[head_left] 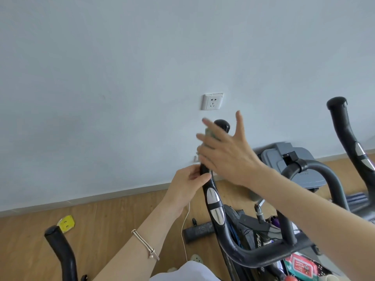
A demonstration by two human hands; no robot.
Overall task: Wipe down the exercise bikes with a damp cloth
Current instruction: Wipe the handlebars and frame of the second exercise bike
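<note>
The exercise bike's black left handlebar (215, 201) rises in the middle of the view, with silver pulse pads on its grip. My left hand (187, 183) holds this bar between thumb and fingers just above the pads. Higher up, my right hand (227, 157) lies over the bar below its top end with fingers straight and thumb spread. It presses a small greenish cloth (210, 134) against the bar. Most of the cloth is hidden under the fingers, which are blurred. The bike's right handlebar (349, 134) stands at the far right.
A wall socket (212, 101) sits on the pale wall just behind the bar. Another bike's black handlebar (58, 246) pokes up at lower left. A red pack of wipes (302, 266) lies at lower right. A white cable (184, 236) runs down across the wooden floor.
</note>
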